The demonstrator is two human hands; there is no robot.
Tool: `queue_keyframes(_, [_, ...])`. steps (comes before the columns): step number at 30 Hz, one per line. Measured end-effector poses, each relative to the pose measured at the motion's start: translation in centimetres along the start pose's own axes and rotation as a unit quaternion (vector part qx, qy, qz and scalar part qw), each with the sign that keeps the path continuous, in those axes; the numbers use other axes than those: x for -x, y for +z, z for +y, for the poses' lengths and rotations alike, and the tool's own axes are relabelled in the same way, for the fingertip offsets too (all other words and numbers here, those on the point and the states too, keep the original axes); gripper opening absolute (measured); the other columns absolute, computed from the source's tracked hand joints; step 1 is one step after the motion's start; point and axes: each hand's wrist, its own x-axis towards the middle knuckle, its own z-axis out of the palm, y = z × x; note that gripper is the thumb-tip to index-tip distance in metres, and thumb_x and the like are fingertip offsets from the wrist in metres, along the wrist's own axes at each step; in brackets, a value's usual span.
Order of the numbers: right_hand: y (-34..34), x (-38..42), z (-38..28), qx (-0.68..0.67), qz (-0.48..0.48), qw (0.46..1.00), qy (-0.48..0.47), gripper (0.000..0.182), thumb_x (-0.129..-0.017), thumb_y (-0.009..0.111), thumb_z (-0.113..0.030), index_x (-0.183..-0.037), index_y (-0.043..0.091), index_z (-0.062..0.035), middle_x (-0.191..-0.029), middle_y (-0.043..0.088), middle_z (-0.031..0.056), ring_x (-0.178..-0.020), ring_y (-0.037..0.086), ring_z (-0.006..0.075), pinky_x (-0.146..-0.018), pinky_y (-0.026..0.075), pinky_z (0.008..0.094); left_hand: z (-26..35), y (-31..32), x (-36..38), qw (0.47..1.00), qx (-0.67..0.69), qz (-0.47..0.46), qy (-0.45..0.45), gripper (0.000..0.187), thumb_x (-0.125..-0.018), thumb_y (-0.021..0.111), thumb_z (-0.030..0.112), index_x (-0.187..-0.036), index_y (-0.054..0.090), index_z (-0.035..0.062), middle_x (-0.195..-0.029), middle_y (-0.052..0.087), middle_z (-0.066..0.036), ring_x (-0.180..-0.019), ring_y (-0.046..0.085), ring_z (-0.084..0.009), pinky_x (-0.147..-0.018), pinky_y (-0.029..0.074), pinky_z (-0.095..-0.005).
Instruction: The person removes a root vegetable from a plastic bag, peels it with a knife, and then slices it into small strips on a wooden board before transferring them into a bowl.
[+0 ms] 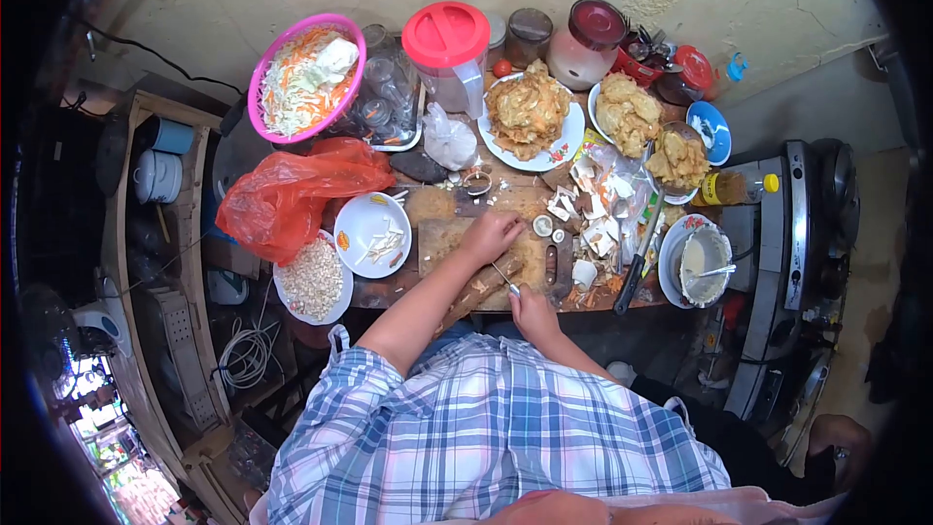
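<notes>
My left hand (494, 237) is over the wooden cutting board (442, 238), fingers curled down and closed; whatever they may hold is hidden. The handle of a small knife (506, 279) is in the closed fingers of my right hand (534, 315), its blade pointing up and left. Below my left wrist lies a long brown piece, maybe a root with bark-like skin (470, 299), partly covered by my forearm. Two pale round slices (542, 226) sit right of my left hand. Thin white sticks (385, 245) lie in a white bowl (363, 214) to the left.
White-and-brown peelings (601, 233) and a black-handled knife (632, 277) lie right of the board. A bowl of small chopped pieces (313, 280), a red plastic bag (292, 194) and a pink basin (260, 73) stand left. Fried fritters (530, 112) fill plates behind. A batter bowl (705, 253) stands right.
</notes>
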Motion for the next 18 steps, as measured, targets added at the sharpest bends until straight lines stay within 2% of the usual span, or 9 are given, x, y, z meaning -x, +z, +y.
queue_keyframes(6, [0.9,-0.6,0.2,0.018,0.001,1.000,-0.001,0.023,-0.090,0.053,-0.023,-0.085,0.050,-0.0009,-0.063,0.058,0.0258,-0.060,0.059,0.0444,-0.055,0.047,0.0533,-0.6,0.0,-0.5,0.999,-0.031,-0.017,-0.017,0.023,-0.086,0.061,0.024,-0.082,0.061,0.0017,-0.070,0.061,-0.019,-0.064,0.060,-0.0359,-0.059,0.047,-0.0414])
queue_keyframes(9, [1.1,-1.0,-0.1,0.023,0.002,1.000,-0.001,0.023,-0.090,0.053,-0.023,-0.084,0.050,-0.0005,-0.062,0.058,0.0262,-0.059,0.059,0.0444,-0.054,0.047,0.0524,-1.2,0.0,-0.8,0.999,-0.029,-0.028,-0.030,0.023,-0.087,0.060,0.029,-0.086,0.062,0.0060,-0.076,0.063,-0.018,-0.072,0.061,-0.0383,-0.063,0.049,-0.0452])
queue_keyframes(16, [1.0,-1.4,-0.9,0.021,0.019,1.000,-0.004,0.026,-0.091,0.051,-0.025,-0.084,0.051,-0.0001,-0.062,0.058,0.0263,-0.060,0.059,0.0453,-0.055,0.047,0.0543,-1.6,-0.2,-0.9,0.999,-0.026,-0.032,-0.034,0.023,-0.087,0.060,0.027,-0.084,0.061,0.0042,-0.075,0.063,-0.019,-0.070,0.061,-0.0381,-0.062,0.048,-0.0445])
queue_keyframes(17, [0.7,-1.4,-1.1,0.037,-0.008,0.999,0.027,0.023,-0.088,0.055,-0.023,-0.082,0.053,-0.0016,-0.064,0.059,0.0225,-0.064,0.060,0.0414,-0.059,0.045,0.0530,-1.6,-0.3,-0.9,0.999,-0.013,-0.027,-0.026,0.024,-0.087,0.060,0.027,-0.083,0.061,0.0033,-0.075,0.063,-0.019,-0.070,0.061,-0.0379,-0.062,0.048,-0.0443])
queue_keyframes(18, [0.5,-1.4,-0.9,0.041,-0.006,0.999,0.024,0.023,-0.088,0.055,-0.023,-0.082,0.053,-0.0016,-0.064,0.059,0.0225,-0.064,0.060,0.0414,-0.059,0.045,0.0530,-1.7,-0.3,-1.0,1.000,0.000,-0.021,-0.020,0.024,-0.087,0.060,0.026,-0.083,0.060,0.0024,-0.075,0.063,-0.019,-0.069,0.061,-0.0376,-0.062,0.048,-0.0441])
